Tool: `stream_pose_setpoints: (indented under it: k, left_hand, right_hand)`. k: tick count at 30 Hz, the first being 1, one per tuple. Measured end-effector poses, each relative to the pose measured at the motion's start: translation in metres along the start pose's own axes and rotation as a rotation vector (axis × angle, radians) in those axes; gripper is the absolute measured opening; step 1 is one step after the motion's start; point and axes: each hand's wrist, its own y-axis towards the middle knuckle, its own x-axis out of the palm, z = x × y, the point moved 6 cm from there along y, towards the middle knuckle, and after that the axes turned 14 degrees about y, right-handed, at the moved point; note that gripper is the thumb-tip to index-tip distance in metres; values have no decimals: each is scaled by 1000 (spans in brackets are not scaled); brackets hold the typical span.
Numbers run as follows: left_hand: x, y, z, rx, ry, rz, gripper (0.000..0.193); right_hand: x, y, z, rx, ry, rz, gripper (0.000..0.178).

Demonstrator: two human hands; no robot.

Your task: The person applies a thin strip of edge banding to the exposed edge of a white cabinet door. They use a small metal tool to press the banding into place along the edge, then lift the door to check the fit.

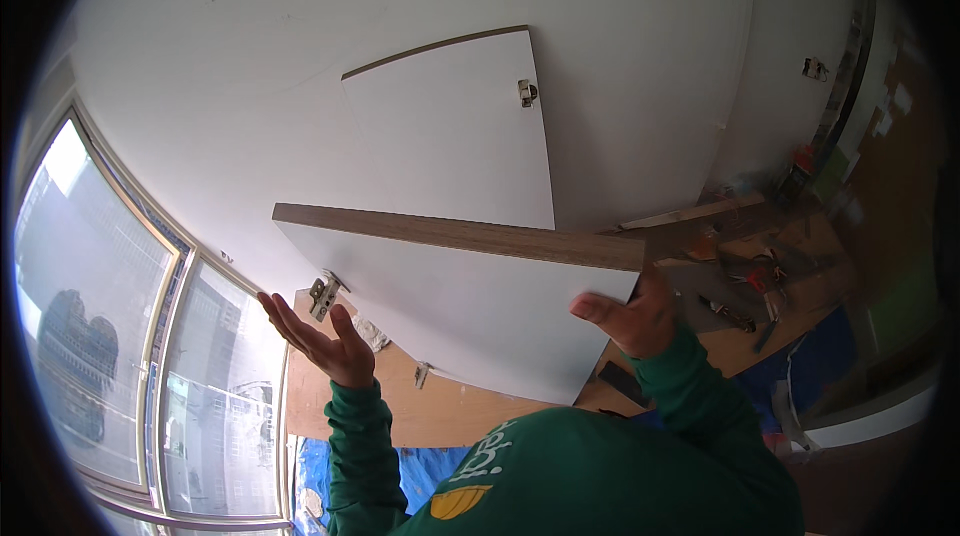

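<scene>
A white cabinet door (460, 306) with a wood-grain edge stands tilted in front of me. My right hand (640, 314) grips its right edge, thumb on the white face and the other fingers hidden behind. My left hand (325, 341) is raised at the door's left side with fingers stretched out, close to a metal hinge (324, 294) fixed there; it holds nothing that I can see. Lower on the same side sits a second hinge (422, 374). Behind, another white door (450, 126) leans on the wall, with a hinge (527, 94) near its right edge.
Pliers and other hand tools (770, 286) lie on a brown board (740, 336) at the right. Blue sheeting (425, 471) shows below the board. Tall windows (220, 386) fill the left side. A white wall (640, 66) rises behind, with an open electrical box (815, 68).
</scene>
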Motion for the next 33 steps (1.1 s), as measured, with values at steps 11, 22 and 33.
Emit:
stream_pose_setpoints:
  k: [11,22,33]
  left_hand:
    - [45,34,89,105,-213,-218,79]
    - [-18,1,243,654,-459,-377,95]
    - [-37,45,297,715,-543,-283,71]
  right_hand:
    - [5,6,2,18,178,-102,52]
    - [1,10,13,-131,71,-221,59]
    - [-14,-7,74,69,596,-267,60]
